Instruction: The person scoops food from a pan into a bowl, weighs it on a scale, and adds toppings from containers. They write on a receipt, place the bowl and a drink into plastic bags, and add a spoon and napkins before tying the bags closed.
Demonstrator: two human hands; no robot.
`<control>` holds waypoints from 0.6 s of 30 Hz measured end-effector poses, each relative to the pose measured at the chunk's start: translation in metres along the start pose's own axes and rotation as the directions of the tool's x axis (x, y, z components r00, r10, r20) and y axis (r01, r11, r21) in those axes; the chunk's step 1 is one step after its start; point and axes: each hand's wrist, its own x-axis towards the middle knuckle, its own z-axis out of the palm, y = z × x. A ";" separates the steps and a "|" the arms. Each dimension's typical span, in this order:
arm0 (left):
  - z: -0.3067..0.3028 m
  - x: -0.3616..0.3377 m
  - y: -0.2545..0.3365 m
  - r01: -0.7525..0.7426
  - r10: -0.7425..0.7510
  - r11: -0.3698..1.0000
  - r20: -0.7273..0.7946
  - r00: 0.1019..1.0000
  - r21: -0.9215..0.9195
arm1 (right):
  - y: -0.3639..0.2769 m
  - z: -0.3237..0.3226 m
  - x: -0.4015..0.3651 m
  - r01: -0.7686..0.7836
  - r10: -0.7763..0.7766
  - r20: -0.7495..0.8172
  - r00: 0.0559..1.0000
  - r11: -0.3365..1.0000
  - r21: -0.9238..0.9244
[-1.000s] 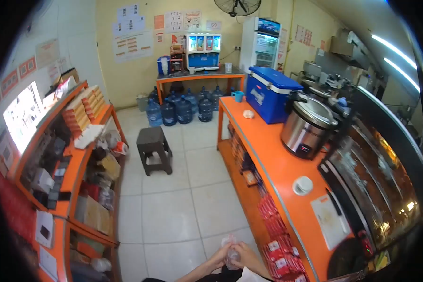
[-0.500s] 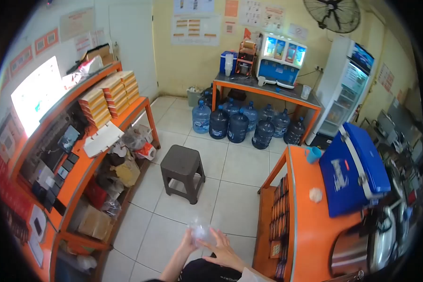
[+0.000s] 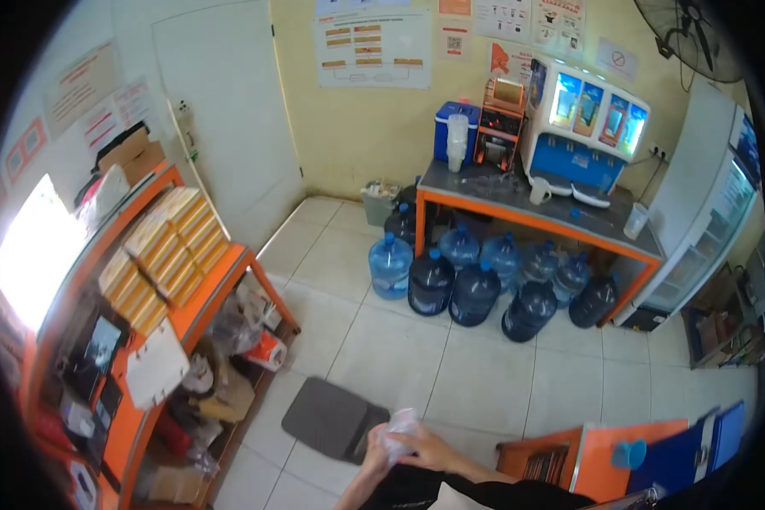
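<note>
My left hand and my right hand meet low in the view, in front of my dark clothing. Between them is a small translucent, whitish plastic bag, its upper end showing above the fingers. The left fingers wrap its left side, and the right fingers press on it from the right. Blur and the hands hide its lower part, and I cannot make out whether anything is inside. Just beyond the hands, to the left, a dark grey plastic stool stands on the tiled floor.
An orange shelf unit with stacked boxes runs along the left. Ahead, a table holds a drinks dispenser, with several water jugs below. An orange counter with a blue cooler is at lower right.
The view has moved forward, so the stool is nearer and the counter has dropped toward the lower right. My hands have closed more tightly around the plastic bag, which looks more gathered.
</note>
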 end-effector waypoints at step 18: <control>0.131 0.610 0.375 -0.521 0.065 0.543 0.586 0.808 0.659 | 0.450 -0.394 0.443 -0.413 0.488 0.075 0.870 0.637 0.651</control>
